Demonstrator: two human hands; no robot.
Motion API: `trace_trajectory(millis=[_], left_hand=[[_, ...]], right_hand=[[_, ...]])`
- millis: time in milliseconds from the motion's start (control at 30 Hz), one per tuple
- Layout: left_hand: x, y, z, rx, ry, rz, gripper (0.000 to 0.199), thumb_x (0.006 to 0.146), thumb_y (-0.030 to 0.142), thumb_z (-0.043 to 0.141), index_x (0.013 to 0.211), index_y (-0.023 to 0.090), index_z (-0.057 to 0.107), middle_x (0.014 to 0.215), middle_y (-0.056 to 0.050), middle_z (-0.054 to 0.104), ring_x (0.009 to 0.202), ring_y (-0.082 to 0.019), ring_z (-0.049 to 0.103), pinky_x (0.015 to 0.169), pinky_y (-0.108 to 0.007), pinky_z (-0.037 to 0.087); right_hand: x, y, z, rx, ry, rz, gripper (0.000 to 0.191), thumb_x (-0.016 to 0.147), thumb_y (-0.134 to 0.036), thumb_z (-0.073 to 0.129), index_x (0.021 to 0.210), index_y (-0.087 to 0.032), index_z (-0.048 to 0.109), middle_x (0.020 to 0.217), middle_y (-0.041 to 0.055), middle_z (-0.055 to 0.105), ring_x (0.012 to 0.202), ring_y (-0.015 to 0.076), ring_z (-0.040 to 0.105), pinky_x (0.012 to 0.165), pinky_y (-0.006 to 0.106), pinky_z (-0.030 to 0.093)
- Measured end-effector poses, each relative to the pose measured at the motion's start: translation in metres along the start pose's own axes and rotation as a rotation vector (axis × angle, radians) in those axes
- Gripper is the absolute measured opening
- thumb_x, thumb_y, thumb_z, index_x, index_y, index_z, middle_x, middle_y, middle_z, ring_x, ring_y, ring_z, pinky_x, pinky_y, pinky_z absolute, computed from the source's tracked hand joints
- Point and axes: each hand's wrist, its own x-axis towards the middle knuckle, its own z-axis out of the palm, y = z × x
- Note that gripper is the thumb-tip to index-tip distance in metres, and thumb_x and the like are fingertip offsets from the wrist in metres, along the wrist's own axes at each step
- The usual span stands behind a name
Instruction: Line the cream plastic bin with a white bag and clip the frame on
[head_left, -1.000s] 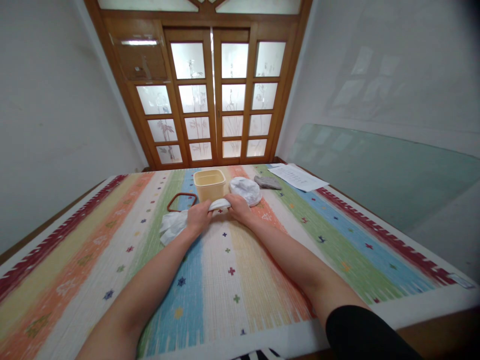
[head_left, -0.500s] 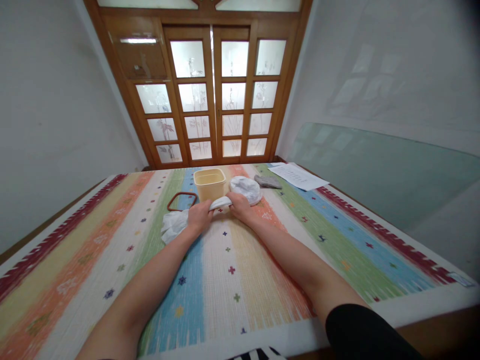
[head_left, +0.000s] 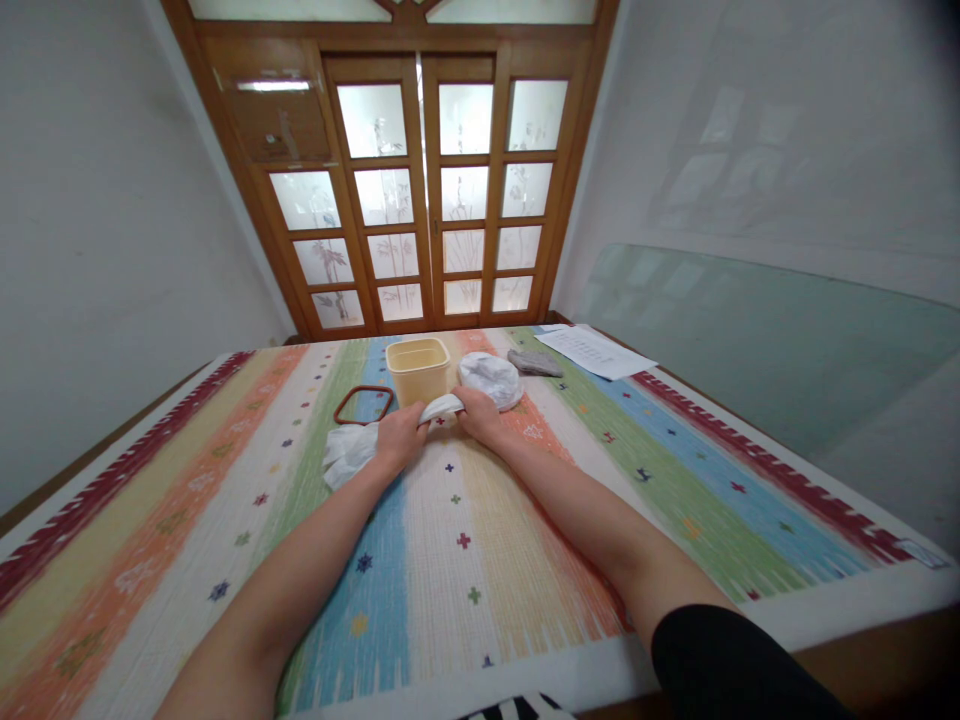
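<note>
A white cloth is stretched between my two hands, its middle pulled into a narrow, twisted band. My left hand is closed round it, and a loose crumpled end spreads out to the left of that hand. Closed on the other end of the band is my right hand. A rounded white bunch lies just beyond the right hand; whether it belongs to the same cloth I cannot tell. Right behind the band stands a pale yellow plastic bin, open at the top.
Left of the bin lies a reddish-brown rounded frame. A folded grey cloth and printed paper sheets lie at the far right. The striped tablecloth covers the table. Walls flank both sides, and wooden glass-paned doors stand beyond.
</note>
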Motion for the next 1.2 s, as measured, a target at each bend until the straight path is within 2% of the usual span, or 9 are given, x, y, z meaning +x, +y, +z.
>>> trace_trajectory(millis=[367,700,1200], left_hand=[[-0.001,0.003,0.001,-0.016,-0.053,0.002,0.022,0.099,0.034,0.05,0.109,0.023,0.066,0.104,-0.008,0.075,0.094,-0.023,0.069,0.076,-0.029,0.043],[-0.001,0.003,0.005,-0.038,-0.063,-0.005,0.023,0.099,0.035,0.05,0.11,0.023,0.067,0.107,-0.007,0.076,0.097,-0.022,0.069,0.077,-0.029,0.043],[-0.002,0.003,0.005,-0.08,-0.047,0.018,0.023,0.098,0.033,0.052,0.111,0.024,0.068,0.108,-0.007,0.076,0.097,-0.023,0.07,0.078,-0.029,0.044]], right_hand=[[0.0,0.0,0.01,0.055,-0.063,0.035,0.015,0.092,-0.02,0.056,0.099,-0.02,0.069,0.099,0.0057,0.073,0.089,0.019,0.061,0.076,0.025,0.039],[-0.001,0.002,0.014,0.185,-0.148,-0.074,0.021,0.089,-0.014,0.057,0.103,-0.021,0.072,0.103,0.0043,0.075,0.097,0.0192,0.065,0.084,0.025,0.044],[-0.003,0.0,0.014,0.219,-0.177,-0.089,0.023,0.091,-0.016,0.058,0.107,-0.021,0.074,0.105,0.0046,0.076,0.098,0.0192,0.067,0.084,0.026,0.045]])
